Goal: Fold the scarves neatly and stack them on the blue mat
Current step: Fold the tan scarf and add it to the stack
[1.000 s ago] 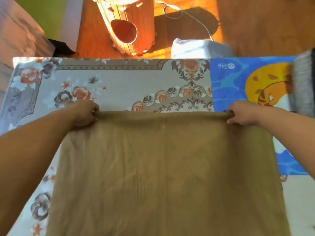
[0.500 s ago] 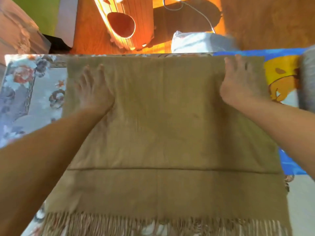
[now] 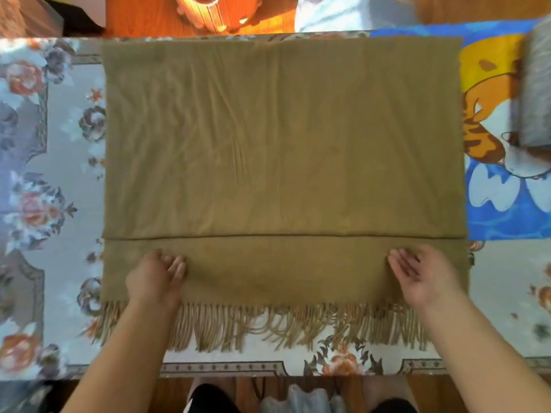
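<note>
Left hand (image 3: 155, 277) and right hand (image 3: 423, 275) rest on the folded tan scarf (image 3: 280, 138).

My left hand (image 3: 155, 278) and right hand (image 3: 423, 278) lie on the near band of the tan scarf (image 3: 280, 138), which covers most of the middle of the surface (image 3: 59, 263). To my left the flowered cloth is bare, so that hand can slide out sideways. To my right the blue mat (image 3: 507, 216) is open along its near part, but a grey folded scarf (image 3: 533, 93) occupies its far right edge. Fringe (image 3: 268, 326) trails between my wrists.
</note>
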Demonstrator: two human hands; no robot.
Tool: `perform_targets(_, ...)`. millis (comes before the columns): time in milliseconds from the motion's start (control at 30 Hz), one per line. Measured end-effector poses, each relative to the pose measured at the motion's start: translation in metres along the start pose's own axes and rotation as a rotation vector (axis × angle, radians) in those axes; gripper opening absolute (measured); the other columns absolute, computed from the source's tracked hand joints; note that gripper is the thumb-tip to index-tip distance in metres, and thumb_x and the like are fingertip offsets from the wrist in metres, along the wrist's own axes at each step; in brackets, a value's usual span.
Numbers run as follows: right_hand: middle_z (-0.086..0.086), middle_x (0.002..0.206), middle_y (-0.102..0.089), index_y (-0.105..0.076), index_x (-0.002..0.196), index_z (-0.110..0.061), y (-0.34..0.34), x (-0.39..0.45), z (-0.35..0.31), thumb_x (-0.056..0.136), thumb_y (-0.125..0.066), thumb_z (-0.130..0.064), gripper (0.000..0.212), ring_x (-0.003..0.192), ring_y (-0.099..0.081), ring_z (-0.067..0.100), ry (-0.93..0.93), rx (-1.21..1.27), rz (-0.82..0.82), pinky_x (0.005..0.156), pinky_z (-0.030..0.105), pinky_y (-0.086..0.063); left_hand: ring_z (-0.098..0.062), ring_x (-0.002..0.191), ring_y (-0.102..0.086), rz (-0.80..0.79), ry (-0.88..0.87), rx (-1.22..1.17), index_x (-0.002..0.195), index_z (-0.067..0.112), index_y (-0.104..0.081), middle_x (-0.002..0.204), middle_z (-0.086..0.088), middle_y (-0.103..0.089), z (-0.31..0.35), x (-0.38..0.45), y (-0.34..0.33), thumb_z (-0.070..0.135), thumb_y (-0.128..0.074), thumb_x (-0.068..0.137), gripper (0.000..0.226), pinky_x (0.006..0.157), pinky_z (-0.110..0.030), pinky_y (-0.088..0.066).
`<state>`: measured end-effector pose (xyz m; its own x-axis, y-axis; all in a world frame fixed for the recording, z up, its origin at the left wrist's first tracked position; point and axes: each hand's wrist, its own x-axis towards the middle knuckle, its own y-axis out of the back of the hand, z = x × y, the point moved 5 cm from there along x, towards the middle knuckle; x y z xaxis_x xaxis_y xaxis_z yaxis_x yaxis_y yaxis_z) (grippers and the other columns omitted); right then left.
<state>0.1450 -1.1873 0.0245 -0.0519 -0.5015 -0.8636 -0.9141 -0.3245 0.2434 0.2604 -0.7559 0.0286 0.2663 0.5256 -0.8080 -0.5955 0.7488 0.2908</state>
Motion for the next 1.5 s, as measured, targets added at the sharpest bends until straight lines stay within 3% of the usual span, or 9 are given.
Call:
perform_targets(167,-0.003,0.102,-0.057,-0.054,0.116,-0.016,-0.021,0.009,-0.033,0.098,-0.058,-0.042,0.032,0.087,-0.058,0.009,-0.060,0.227,-0.056,0.091,0.026,-0.052,-0.014,0.116,-0.061,-0.130,0.097,-0.224,0.142,0.012,-0.047,0.132,0.001,-0.058,0.044,0.030,-0.010,0.033,-0.049,0.105,0.043,0.103,-0.025,-0.048)
perform_targets(300,-0.010,0.086,-0.055,-0.056,0.092,-0.022,-0.019,0.016,-0.045,0.099,-0.060,-0.034,0.014,0.062,-0.043,0.004,-0.032,0.258,-0.077,0.082,0.019,-0.049,-0.006,0.075,-0.054,-0.145,0.103,-0.132,0.103,0.020,-0.057,0.090,0.007,-0.055,0.058,0.055,-0.016,0.035,-0.054,0.103,0.016,0.063,-0.020,-0.050)
perform_targets(367,-0.009,0.087,-0.052,-0.057,0.094,-0.022,-0.004,0.016,-0.044,0.099,-0.061,-0.030,0.010,0.065,-0.041,0.006,-0.007,0.208,-0.037,0.077,0.022,-0.052,-0.006,0.064,-0.049,-0.088,0.064,-0.104,0.113,0.022,-0.059,0.084,0.007,-0.054,0.062,0.063,-0.005,0.028,-0.058,0.101,0.013,0.049,-0.018,-0.047)
perform_targets(633,0.000,0.113,-0.068,-0.061,0.113,-0.023,0.084,-0.025,-0.019,0.099,-0.061,-0.020,0.014,0.102,-0.067,0.014,0.143,0.243,-0.017,0.075,0.035,-0.059,-0.018,0.100,-0.068,0.002,-0.155,-0.107,0.132,0.022,-0.059,0.114,0.000,-0.069,0.067,0.013,0.080,0.015,-0.057,0.101,0.032,0.075,-0.040,-0.062)
perform_targets(767,0.005,0.117,-0.069,-0.057,0.130,-0.018,0.100,-0.029,-0.006,0.101,-0.056,-0.014,0.029,0.103,-0.070,0.019,0.173,0.254,-0.084,0.083,0.041,-0.060,-0.016,0.097,-0.070,-0.048,-0.072,-0.103,0.132,0.018,-0.056,0.111,-0.001,-0.070,0.044,0.018,0.100,0.018,-0.053,0.104,0.028,0.072,-0.039,-0.063)
perform_targets(933,0.005,0.114,-0.061,-0.049,0.142,-0.017,0.095,-0.007,0.027,0.104,-0.048,-0.011,0.038,0.091,-0.063,0.020,0.016,0.104,-0.014,0.078,0.040,-0.057,-0.024,0.117,-0.059,-0.007,0.041,0.055,0.149,0.014,-0.041,0.130,-0.007,-0.056,0.005,0.032,0.091,0.012,-0.038,0.110,0.040,0.105,-0.046,-0.050)
perform_targets(1100,0.006,0.121,-0.063,-0.054,0.134,-0.014,0.099,-0.005,0.020,0.103,-0.052,-0.010,0.032,0.091,-0.066,0.019,0.088,0.133,0.089,0.073,0.039,-0.061,-0.017,0.083,-0.067,0.097,-0.083,-0.001,0.128,0.014,-0.057,0.116,-0.006,-0.068,0.020,0.033,0.091,0.006,-0.049,0.103,0.028,0.059,-0.035,-0.060)
perform_targets(1200,0.006,0.117,-0.068,-0.059,0.129,-0.014,0.103,-0.031,0.006,0.102,-0.055,-0.012,0.027,0.097,-0.070,0.019,0.179,0.197,0.085,0.082,0.041,-0.062,-0.014,0.072,-0.069,0.089,-0.221,-0.089,0.099,0.017,-0.064,0.098,-0.003,-0.072,0.038,0.009,0.093,0.001,-0.048,0.098,0.023,0.061,-0.030,-0.059)
perform_targets(1500,0.014,0.118,-0.067,-0.059,0.125,-0.004,0.018,-0.115,-0.104,0.105,-0.048,-0.017,0.027,0.098,-0.067,0.015,0.140,0.450,-0.378,0.089,0.033,-0.057,-0.030,0.137,-0.050,-0.270,-0.082,-0.306,0.128,0.005,-0.057,0.136,-0.013,-0.060,0.147,-0.030,0.012,0.015,-0.036,0.109,0.031,0.110,-0.038,-0.045)
